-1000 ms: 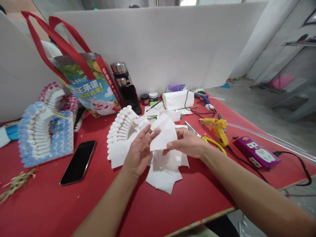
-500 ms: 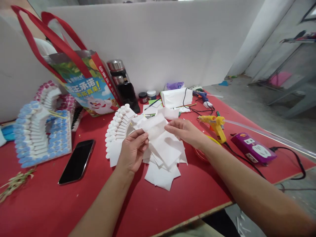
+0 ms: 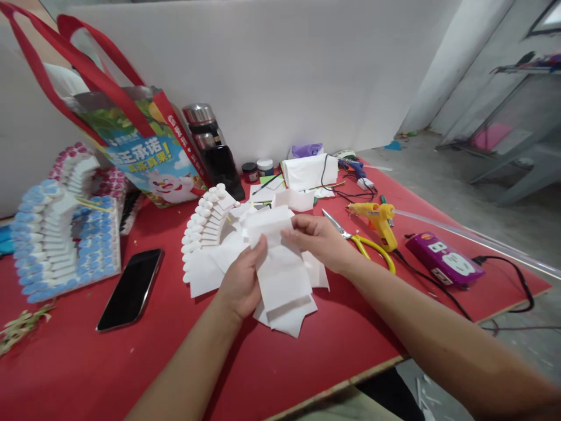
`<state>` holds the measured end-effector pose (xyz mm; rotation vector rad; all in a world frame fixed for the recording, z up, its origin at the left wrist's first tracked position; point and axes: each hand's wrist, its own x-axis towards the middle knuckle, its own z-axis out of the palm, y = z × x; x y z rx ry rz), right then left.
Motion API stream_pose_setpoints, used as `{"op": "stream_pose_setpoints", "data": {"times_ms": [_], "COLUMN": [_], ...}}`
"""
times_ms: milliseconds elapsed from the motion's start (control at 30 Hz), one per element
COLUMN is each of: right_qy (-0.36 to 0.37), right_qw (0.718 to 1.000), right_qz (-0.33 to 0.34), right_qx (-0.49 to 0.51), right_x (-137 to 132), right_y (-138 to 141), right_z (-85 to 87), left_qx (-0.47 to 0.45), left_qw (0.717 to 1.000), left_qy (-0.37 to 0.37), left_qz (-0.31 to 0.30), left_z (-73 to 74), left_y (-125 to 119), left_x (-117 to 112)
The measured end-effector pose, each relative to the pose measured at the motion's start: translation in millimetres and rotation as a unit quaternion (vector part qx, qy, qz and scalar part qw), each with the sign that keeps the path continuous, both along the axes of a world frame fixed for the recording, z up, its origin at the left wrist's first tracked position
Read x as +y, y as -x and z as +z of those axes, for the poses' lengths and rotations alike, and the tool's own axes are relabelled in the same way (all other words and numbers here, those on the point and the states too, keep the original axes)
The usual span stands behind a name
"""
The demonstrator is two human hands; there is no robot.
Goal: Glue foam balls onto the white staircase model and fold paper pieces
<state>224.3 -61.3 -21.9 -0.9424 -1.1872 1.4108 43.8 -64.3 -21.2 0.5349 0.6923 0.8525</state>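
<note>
My left hand (image 3: 243, 280) grips the left edge of a stack of white paper sheets (image 3: 283, 272), thumb on top and fingers underneath. At the upper right of the same sheets, my right hand (image 3: 318, 238) pinches the edge between thumb and fingers. More white paper pieces (image 3: 291, 321) lie below them on the red table. Left of the papers stands a curved white piece edged with cotton-swab-like tips (image 3: 204, 225). Yellow-handled scissors (image 3: 359, 238) lie just beyond my right hand, partly hidden by the wrist.
A yellow glue gun (image 3: 376, 219) and a purple power strip (image 3: 445, 257) with cords are at right. A phone (image 3: 130, 289), blue-and-white swab piece (image 3: 94, 245) and shopping bag (image 3: 162, 152) stand left. Small jars (image 3: 258, 169) and a white board (image 3: 263, 82) are behind.
The sheets have come together into a neater upright stack between both hands. My left hand has moved lower along its edge. The scissors now show beyond my right wrist.
</note>
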Motion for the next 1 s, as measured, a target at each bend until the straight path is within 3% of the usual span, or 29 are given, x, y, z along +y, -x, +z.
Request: {"op": "stream_pose_setpoints", "data": {"times_ms": [133,200,300,400,467,533,600,700,800,933,1000], "right_qy": [-0.077,-0.099,-0.104,-0.102,-0.128,-0.143,-0.122,-0.073,-0.079,-0.039,-0.008], "right_qw": [0.981,0.961,0.914,0.836,0.789,0.765,0.78,0.834,0.885,0.967,0.988], "right_qz": [-0.13,-0.144,-0.021,0.087,0.094,0.088,0.091,0.1,0.088,0.015,-0.031], "right_qx": [-0.12,-0.216,-0.392,-0.532,-0.594,-0.621,-0.607,-0.538,-0.45,-0.249,-0.152], "right_x": [9.5,12.0,6.4,-6.5,-13.1,-15.2,-13.3,-7.5,-2.7,0.8,1.5], "right_y": [-30.3,-43.9,-50.5,-41.0,-32.3,-27.7,-29.3,-40.1,-49.8,-51.9,-51.1], "right_z": [9.8,13.9,17.6,16.6,14.1,12.5,13.7,19.8,24.4,22.3,21.4], "left_qx": [-0.064,-0.096,-0.118,-0.13,-0.132,-0.128,-0.117,-0.104,-0.109,-0.101,-0.093], "left_qw": [0.997,0.993,0.989,0.987,0.986,0.986,0.988,0.989,0.99,0.993,0.995], "left_qy": [-0.006,-0.038,-0.059,-0.075,-0.084,-0.083,-0.074,-0.06,-0.05,-0.016,-0.001], "left_qz": [0.033,0.06,0.071,0.063,0.065,0.068,0.074,0.081,0.077,0.06,0.036], "left_z": [7.1,8.1,5.6,1.3,-1.0,-2.1,-1.9,0.0,1.5,1.2,0.6], "left_y": [18.3,28.5,37.0,37.6,37.0,37.1,37.6,36.8,34.1,32.2,32.7], "left_x": [16.3,23.3,27.2,26.4,26.4,27.2,28.1,28.1,26.5,25.8,26.5]}}
